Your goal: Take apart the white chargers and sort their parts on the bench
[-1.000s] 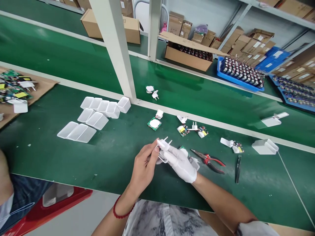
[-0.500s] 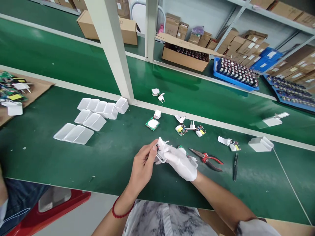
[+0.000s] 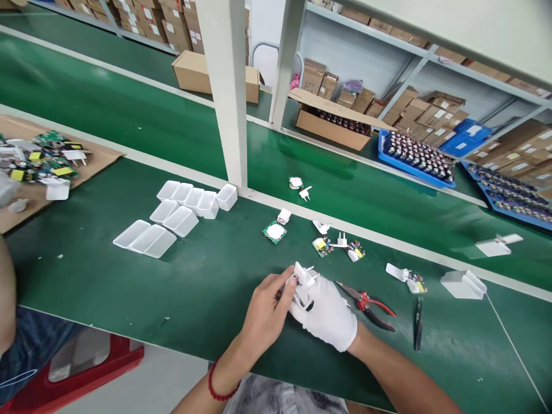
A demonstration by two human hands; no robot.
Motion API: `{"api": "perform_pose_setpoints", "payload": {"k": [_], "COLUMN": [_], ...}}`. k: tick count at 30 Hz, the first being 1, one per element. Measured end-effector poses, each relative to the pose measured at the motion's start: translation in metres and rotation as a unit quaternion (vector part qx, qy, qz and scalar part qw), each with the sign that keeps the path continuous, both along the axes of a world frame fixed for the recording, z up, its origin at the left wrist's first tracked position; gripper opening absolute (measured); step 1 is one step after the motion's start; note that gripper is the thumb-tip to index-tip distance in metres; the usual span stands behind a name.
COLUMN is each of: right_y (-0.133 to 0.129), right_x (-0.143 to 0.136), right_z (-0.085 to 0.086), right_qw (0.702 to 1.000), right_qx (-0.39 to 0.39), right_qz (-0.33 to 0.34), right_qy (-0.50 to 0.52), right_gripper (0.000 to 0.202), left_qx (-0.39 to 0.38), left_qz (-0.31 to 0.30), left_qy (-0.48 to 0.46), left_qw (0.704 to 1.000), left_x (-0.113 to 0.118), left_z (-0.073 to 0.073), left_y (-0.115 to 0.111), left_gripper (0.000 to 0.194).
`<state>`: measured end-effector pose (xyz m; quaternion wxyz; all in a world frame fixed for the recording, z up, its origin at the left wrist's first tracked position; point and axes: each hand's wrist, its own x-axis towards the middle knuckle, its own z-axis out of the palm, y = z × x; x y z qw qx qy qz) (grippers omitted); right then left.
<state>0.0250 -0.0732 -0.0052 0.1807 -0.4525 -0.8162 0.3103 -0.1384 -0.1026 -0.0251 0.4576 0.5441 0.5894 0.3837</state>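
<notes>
Plug (image 3: 306,278), held in front of the body at twelve o'clock, above the bench (image 3: 207,299). Pinched at its edge by the thumb and forefinger of the left hand (image 3: 267,307), closed down to the part's thickness; backed by the gloved right hand (image 3: 330,317), curled round it, with too much hidden to tell what else is inside. Turned slightly since a second ago, with prongs swung from about one o'clock toward two. Judging by that, being adjusted in the grip, not yet set down. Outward from there: between three and four o'clock, pliers (image 3: 365,303), then tweezers (image 3: 418,325); at one, a yellow-marked board (image 3: 322,246); at eleven, a white-disc board (image 3: 275,232); at ten, cases (image 3: 181,221); farthest, between one and two, a blue tray (image 3: 409,171).
</notes>
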Motion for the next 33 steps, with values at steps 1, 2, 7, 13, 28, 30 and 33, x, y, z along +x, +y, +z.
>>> {"api": "perform_pose_setpoints", "payload": {"k": [1,2,7,13,28,30,33], "right_y": [0.004,0.009,0.083,0.208,0.217,0.226,0.247], "right_x": [0.001,0.003,0.044,0.119,0.115,0.088,0.06], "right_z": [0.004,0.009,0.022,0.0,0.011,0.009,0.0], "right_qw": [1.0,1.0,0.974,0.901,0.835,0.875,0.904], "right_qx": [0.017,0.025,0.088,0.105,0.303,0.25,0.144], "right_qz": [-0.004,-0.009,-0.176,-0.358,-0.367,-0.28,-0.214], "right_qy": [-0.011,-0.013,-0.111,-0.219,-0.275,-0.305,-0.342], "right_gripper": [0.034,0.033,0.029,0.039,0.056,0.062,0.08], "left_qx": [0.0,-0.001,0.033,0.048,0.18,0.189,0.203], "left_qz": [-0.01,-0.02,-0.055,0.034,0.384,0.376,0.374], "left_qy": [0.003,-0.001,0.001,0.087,0.459,0.47,0.474], "left_qw": [1.0,1.0,0.998,0.994,0.78,0.776,0.771], "left_x": [0.0,-0.001,-0.026,-0.07,-0.185,-0.191,-0.195], "left_z": [0.003,0.005,0.008,-0.007,-0.023,-0.03,-0.034], "left_y": [0.0,0.0,-0.007,-0.021,0.002,0.007,0.012], "left_gripper": [0.044,0.045,0.045,0.03,0.033,0.027,0.017]}}
